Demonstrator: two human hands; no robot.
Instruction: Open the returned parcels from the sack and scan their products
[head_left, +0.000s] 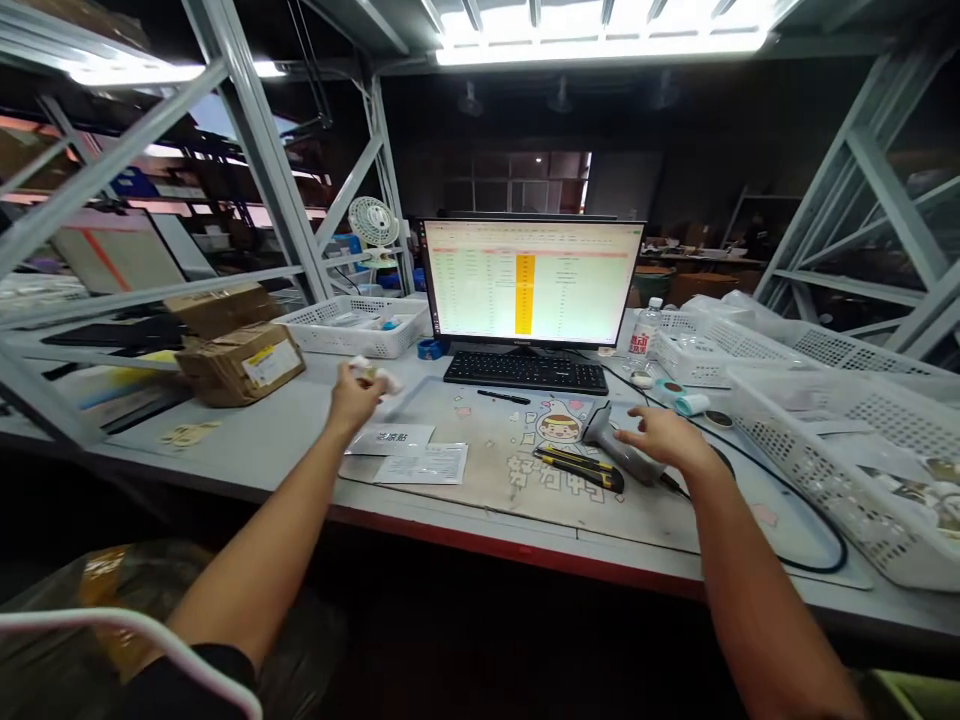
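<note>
Grey racking [255, 140] stands around a pale desk [262, 445]. Toward the left, my left hand [354, 400] pinches a small, blurred white bundle [391, 383] above the desk, near two white packets [427, 465]. Further right, a yellow-and-black cutter [606, 478] lies beside a smooth grey scanner [628, 456]; my right hand [664, 437] is over it, fingers loosely spread, contact unclear.

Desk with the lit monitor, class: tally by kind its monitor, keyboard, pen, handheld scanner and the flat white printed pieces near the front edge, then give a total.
Monitor: 1
Keyboard: 1
Pen: 1
Handheld scanner: 1
Flat white printed pieces: 2
Total: 6
</note>
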